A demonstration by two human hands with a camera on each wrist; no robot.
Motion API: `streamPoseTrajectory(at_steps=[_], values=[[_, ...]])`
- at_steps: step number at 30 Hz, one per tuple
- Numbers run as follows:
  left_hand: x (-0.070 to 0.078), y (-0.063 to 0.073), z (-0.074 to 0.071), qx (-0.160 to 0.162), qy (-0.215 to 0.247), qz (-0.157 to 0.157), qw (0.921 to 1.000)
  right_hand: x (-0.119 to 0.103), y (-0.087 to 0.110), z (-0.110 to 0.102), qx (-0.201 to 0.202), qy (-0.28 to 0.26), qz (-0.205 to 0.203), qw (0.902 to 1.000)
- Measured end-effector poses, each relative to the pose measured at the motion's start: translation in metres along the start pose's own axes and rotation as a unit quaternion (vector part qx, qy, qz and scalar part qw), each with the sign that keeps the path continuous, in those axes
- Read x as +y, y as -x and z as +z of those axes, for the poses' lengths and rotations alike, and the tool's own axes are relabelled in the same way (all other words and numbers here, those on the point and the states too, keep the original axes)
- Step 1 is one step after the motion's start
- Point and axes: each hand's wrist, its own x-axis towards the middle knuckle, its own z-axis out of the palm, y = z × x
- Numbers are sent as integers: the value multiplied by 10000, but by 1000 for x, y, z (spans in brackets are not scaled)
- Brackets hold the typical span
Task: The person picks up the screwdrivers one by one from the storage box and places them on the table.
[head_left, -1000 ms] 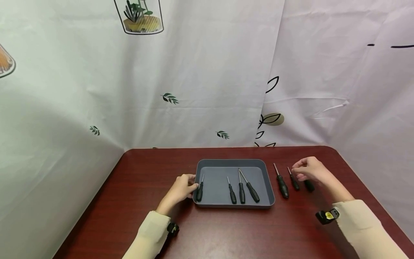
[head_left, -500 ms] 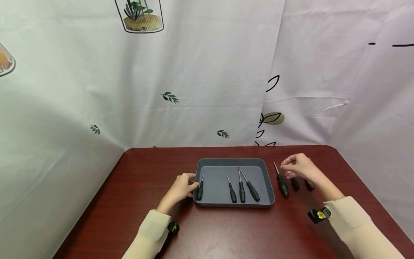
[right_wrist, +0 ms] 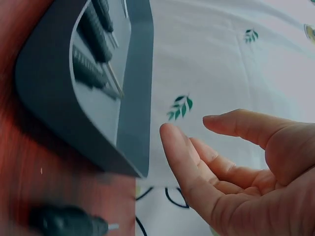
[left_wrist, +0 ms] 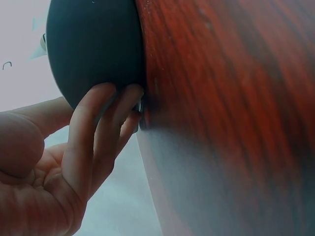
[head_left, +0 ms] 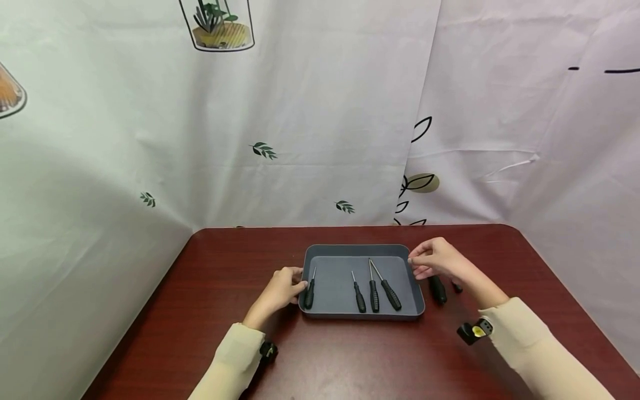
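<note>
A shallow grey tray (head_left: 332, 286) stands on the table. My left hand (head_left: 280, 287) grips its left rim; in the left wrist view the fingers (left_wrist: 83, 128) lie against the outer wall, the thumb passing behind it. Inside, a black-handled screwdriver (head_left: 309, 294) lies at the left. A second, smaller screwdriver (head_left: 360, 301) and two more with crossing tips, one of them a ribbed-handled screwdriver (head_left: 391, 295), lie right of centre. By the tray's right rim hovers my right hand (head_left: 440, 261), its thumb and forefinger apart with nothing between them in the right wrist view.
Right of the tray lies a thick-handled screwdriver (head_left: 438, 291), partly hidden under my right hand. Beside it shows the handle end of another screwdriver (head_left: 457, 288). The reddish-brown table (head_left: 240, 253) ends at a white printed cloth (head_left: 300, 111) behind.
My right hand has moved left from above the loose screwdrivers to the tray's right rim, empty throughout. The left hand and the tray have stayed in place.
</note>
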Motion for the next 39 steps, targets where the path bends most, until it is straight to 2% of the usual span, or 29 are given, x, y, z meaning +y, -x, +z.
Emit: streamPoseTrajectory(at_steps=[9,29,39], values=[[0,0,1,-53,-22,16,10000,2,-9,22,-235,-290,158,9992],[1,-1,-1,-44,30,-7,10000,-4,-22,57,-687,-673,199,9952],[0,1,-1,-38,121,43,9999,-7,-33,80,-674,-626,420,9949]])
